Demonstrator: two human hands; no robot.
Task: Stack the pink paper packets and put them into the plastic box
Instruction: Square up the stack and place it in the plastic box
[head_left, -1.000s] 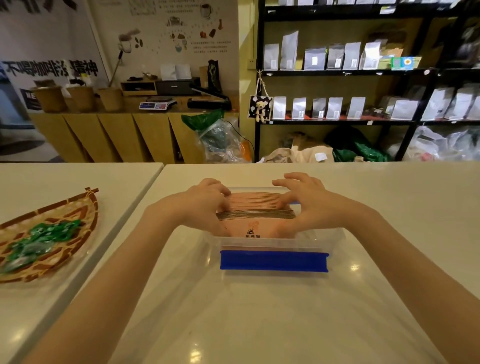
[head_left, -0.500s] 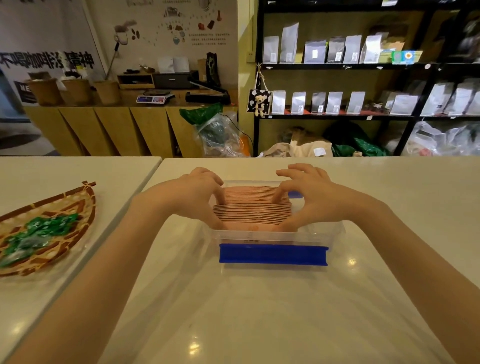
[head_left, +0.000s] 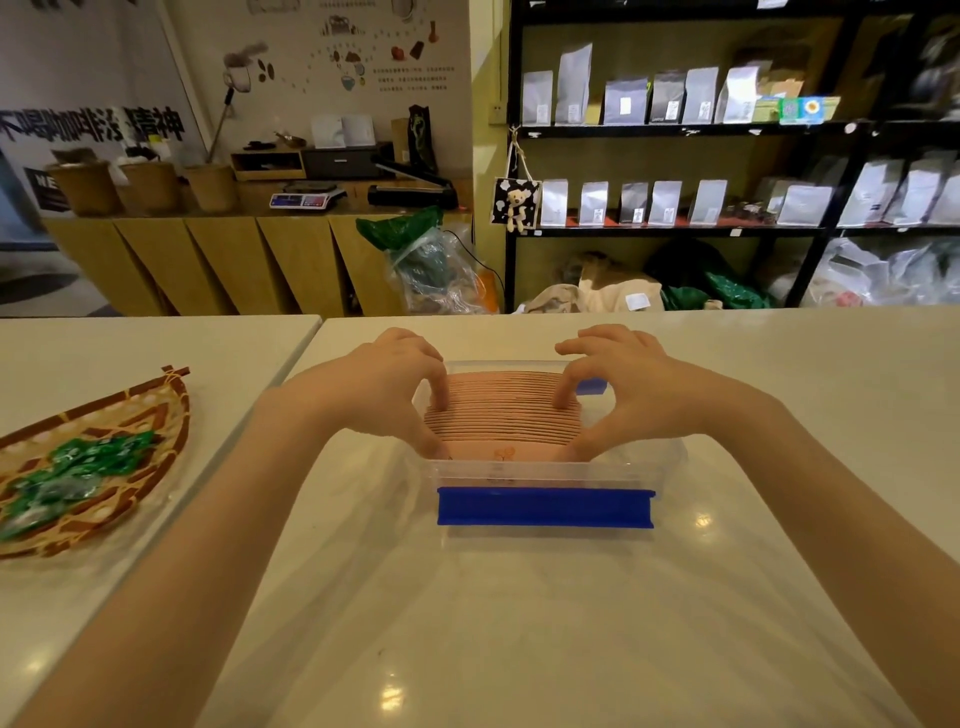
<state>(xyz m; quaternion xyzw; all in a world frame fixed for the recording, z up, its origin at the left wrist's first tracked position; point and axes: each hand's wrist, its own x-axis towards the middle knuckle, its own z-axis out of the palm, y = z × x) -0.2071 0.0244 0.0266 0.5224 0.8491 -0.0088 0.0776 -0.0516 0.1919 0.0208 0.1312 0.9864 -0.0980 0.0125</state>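
In the plastic box (head_left: 649, 467), pink paper packets (head_left: 501, 415) on edge, hands (head_left: 618, 384) flanking

**Count on the desk**

Two hands (head_left: 387, 384) (head_left: 631, 387). One clear plastic box (head_left: 540, 470) with two blue clasps (head_left: 545, 506) (head_left: 592, 386). One stack of pink paper packets (head_left: 501, 410), too many to count. One woven bamboo tray (head_left: 156, 415) of green wrapped pieces (head_left: 78, 467).
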